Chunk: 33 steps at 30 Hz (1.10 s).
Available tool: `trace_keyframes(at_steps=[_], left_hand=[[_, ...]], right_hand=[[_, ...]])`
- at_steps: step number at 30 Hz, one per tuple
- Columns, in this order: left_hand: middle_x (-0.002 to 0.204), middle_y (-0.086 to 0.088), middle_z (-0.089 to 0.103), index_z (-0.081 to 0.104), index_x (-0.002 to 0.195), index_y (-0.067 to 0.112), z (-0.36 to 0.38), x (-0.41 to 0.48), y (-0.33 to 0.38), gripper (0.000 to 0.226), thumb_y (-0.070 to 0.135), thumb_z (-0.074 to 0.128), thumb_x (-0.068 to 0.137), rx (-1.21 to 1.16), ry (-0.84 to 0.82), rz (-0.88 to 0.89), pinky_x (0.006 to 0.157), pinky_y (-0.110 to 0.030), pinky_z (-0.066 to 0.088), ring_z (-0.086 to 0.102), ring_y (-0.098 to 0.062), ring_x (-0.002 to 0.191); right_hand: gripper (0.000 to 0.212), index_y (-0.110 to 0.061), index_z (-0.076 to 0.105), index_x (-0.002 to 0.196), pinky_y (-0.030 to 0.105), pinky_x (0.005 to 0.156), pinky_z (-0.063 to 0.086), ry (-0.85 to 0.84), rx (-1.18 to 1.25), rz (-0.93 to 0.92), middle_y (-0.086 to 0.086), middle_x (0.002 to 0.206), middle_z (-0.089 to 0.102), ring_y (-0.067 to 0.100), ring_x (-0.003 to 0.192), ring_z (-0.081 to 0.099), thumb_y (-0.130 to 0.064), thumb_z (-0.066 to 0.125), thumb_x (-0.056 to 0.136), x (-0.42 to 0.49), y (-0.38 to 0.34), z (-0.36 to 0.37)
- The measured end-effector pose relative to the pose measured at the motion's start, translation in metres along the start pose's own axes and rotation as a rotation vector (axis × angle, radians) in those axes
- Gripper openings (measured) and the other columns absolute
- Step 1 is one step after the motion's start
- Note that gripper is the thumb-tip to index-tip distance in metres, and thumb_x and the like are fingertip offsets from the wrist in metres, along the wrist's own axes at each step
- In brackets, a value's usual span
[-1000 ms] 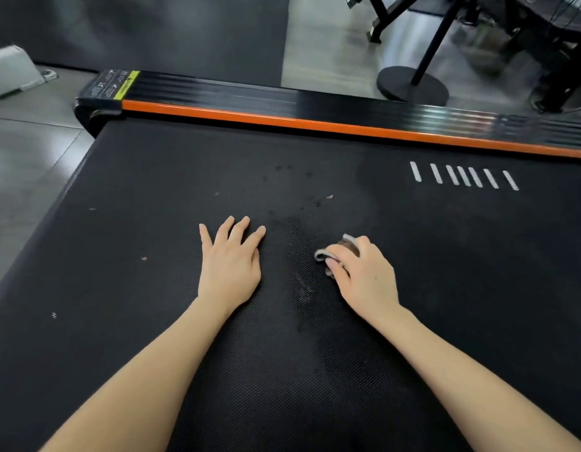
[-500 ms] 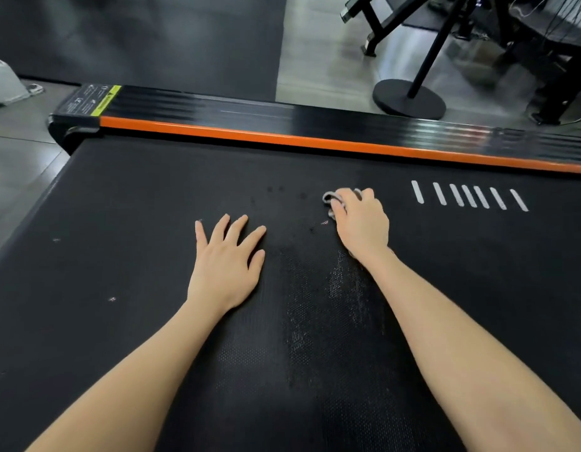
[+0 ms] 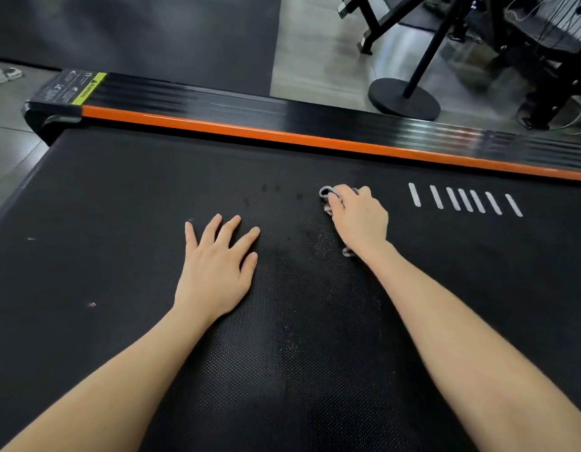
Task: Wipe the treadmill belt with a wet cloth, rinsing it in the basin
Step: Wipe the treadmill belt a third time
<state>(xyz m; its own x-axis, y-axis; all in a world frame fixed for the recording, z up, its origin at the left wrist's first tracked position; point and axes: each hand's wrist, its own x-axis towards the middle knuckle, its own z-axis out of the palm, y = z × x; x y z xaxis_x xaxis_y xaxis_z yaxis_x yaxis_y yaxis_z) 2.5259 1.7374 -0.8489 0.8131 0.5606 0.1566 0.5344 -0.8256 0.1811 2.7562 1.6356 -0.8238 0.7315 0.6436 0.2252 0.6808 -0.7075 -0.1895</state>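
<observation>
Now right hand (image 3: 360, 220) grips cloth (image 3: 325, 191) on belt (image 3: 119, 207); left hand (image 3: 214, 272) lies flat, fingers (image 3: 232, 228) straight.

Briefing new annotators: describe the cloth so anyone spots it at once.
Start from the wide black textured treadmill belt below the orange side strip. Near its far middle, left of the row of seven white slanted dashes, the right hand grips a small crumpled grey cloth. Only grey folds show beyond that hand and by its wrist; the flat left hand holds nothing.
</observation>
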Motion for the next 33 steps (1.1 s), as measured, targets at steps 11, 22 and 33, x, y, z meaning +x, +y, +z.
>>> trace_keyframes(at_steps=[11, 22, 33], left_hand=[[0.138, -0.010, 0.051, 0.056, 0.132, 0.026, -0.004, 0.000, 0.001, 0.052, 0.042, 0.027, 0.092, 0.001, -0.008, 0.004, 0.108, -0.067, 0.019, 0.039, -0.037, 0.133], [0.139, -0.011, 0.051, 0.055, 0.133, 0.026, -0.004, 0.002, 0.002, 0.054, 0.042, 0.025, 0.091, 0.008, -0.019, -0.001, 0.109, -0.067, 0.017, 0.038, -0.037, 0.133], [0.140, -0.008, 0.050, 0.053, 0.134, 0.029, -0.004, -0.001, 0.000, 0.054, 0.043, 0.023, 0.093, 0.004, -0.029, -0.011, 0.110, -0.065, 0.016, 0.036, -0.033, 0.135]], right_hand=[[0.036, -0.029, 0.067, 0.106, 0.036, 0.057, 0.052, -0.058, 0.174, -0.459, 0.007, 0.095, 0.058, 0.027, 0.077, 0.060, -0.048, 0.041, 0.090, -0.094, -0.020, -0.016], [0.039, -0.029, 0.064, 0.109, 0.035, 0.063, 0.048, -0.098, 0.188, -0.349, 0.009, 0.101, 0.056, 0.030, 0.085, 0.060, -0.049, 0.037, 0.091, -0.112, -0.041, -0.019], [0.043, -0.027, 0.044, 0.134, 0.039, 0.081, 0.041, -0.013, 0.107, 0.213, 0.015, 0.122, 0.043, 0.037, 0.106, 0.050, -0.049, 0.039, 0.097, 0.016, 0.008, -0.002]])
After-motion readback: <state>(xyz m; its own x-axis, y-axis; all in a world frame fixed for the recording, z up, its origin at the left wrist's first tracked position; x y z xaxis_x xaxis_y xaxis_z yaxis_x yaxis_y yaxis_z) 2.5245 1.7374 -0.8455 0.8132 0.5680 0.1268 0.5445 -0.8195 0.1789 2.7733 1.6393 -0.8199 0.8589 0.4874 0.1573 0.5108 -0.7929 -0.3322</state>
